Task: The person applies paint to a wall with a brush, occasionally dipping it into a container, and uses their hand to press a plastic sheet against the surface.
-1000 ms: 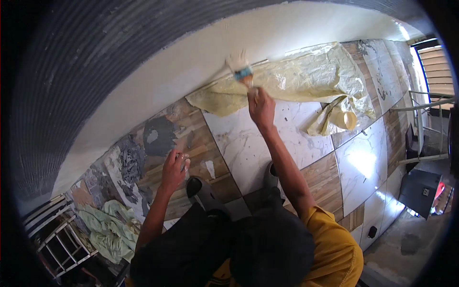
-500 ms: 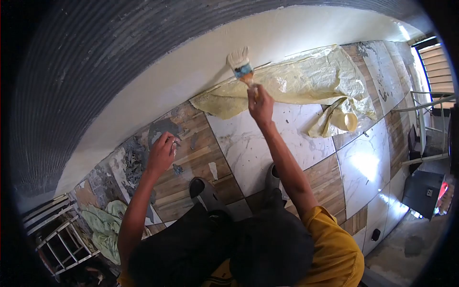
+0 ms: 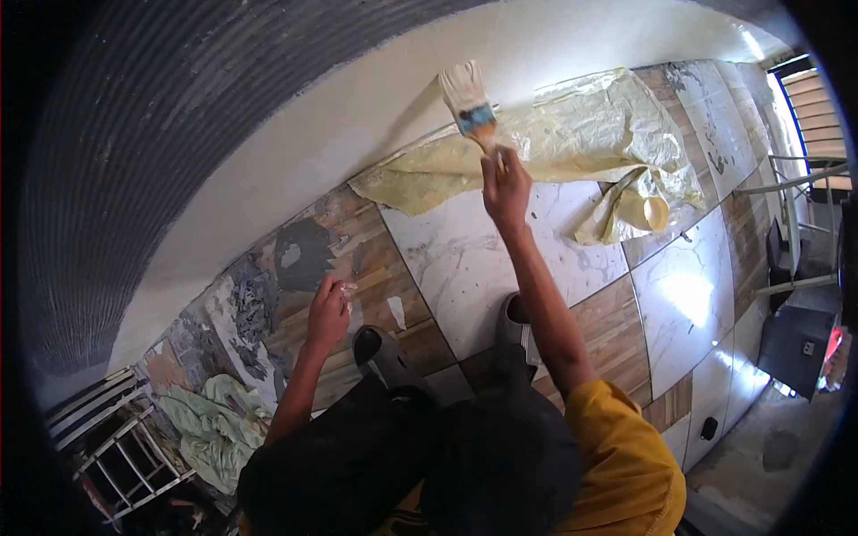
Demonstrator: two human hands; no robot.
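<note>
My right hand [image 3: 508,192] is closed round the handle of a wide paintbrush [image 3: 475,114], which has a blue ferrule. The bristles point up and away from me, coated in off-white paint, and overlap the smooth cream lower band of the wall [image 3: 375,116]. A shadow falls on the wall beside them. My left hand [image 3: 329,314] hovers low over the wood-patterned tiles with its fingers curled in; whitish smears show at the fingertips, and I cannot tell whether anything is in them. Beyond my right hand, a crumpled yellowish sheet [image 3: 581,134] lies along the wall's foot.
Dark ribbed wall covering [image 3: 179,116] rises above the cream band. A green cloth [image 3: 214,429] lies at left near a metal ladder [image 3: 125,469]. Grey patches [image 3: 304,255] mark the floor. On the right are a metal frame [image 3: 791,214] and a black box [image 3: 795,348].
My right hand and the paintbrush have moved slightly right and up along the wall. The left hand has shifted right and down, closer to my shoes.
</note>
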